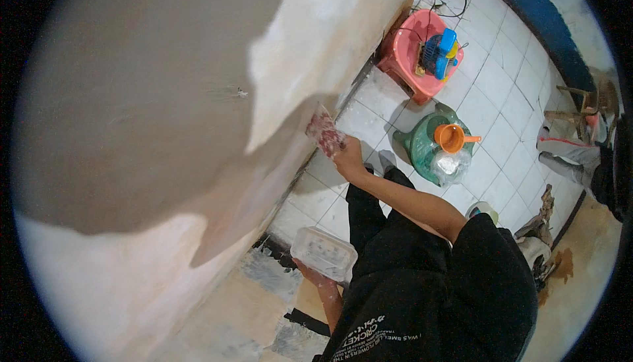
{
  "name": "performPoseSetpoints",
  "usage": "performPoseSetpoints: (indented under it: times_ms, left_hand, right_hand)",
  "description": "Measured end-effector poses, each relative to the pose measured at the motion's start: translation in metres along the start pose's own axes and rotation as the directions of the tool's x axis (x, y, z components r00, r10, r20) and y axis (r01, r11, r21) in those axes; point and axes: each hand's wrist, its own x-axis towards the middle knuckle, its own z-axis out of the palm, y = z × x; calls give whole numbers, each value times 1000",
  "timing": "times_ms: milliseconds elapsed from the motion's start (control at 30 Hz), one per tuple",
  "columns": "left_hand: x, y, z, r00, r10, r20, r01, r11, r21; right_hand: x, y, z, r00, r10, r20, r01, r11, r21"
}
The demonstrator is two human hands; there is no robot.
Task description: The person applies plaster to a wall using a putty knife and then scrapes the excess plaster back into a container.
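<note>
My right hand (349, 157) is closed round a putty scraper (324, 131), a flat reddish blade smeared with white. Its tip is by the pale wall (290, 52); whether it touches the surface I cannot tell. Lower down, my left hand (318, 276) grips a white plastic tub (324, 254) from underneath and the side. The tub is rectangular, tilted, with whitish residue inside. A small chipped spot (242, 93) marks the wall within a large shadow.
On the white tiled floor (498, 91) stands a green stool (422, 141) bearing an orange dipper (450, 138) and a clear plastic bag (451, 165). Beyond it, a pink stool (403, 52) carries a small blue fan-like device (436, 55). Cables trail behind. Wooden furniture (580, 108) is far right.
</note>
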Motion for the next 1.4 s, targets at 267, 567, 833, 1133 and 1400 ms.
performPoseSetpoints:
  times_ms: [267,567,833,1133,1400]
  left_hand:
    - [10,6,8,994,-93,52,94,996,-8]
    - [-7,-8,1,996,-94,2,94,992,-82]
    - [-12,-7,4,996,-83,-43,82,996,-37]
    - [-7,-9,-7,998,-62,33,64,996,-54]
    - [1,-4,-1,991,-132,19,133,990,-42]
  right_hand:
    - [171,158,-39,884,464,-59,-406,823,396]
    - [144,-44,-107,974,155,166,-227,692,686]
    - [159,52,-70,929,266,-258,-129,885,448]
    - [108,60,-3,976,218,-21,-163,787,595]
    - [209,96,-88,762,-82,-642,120,993,15]
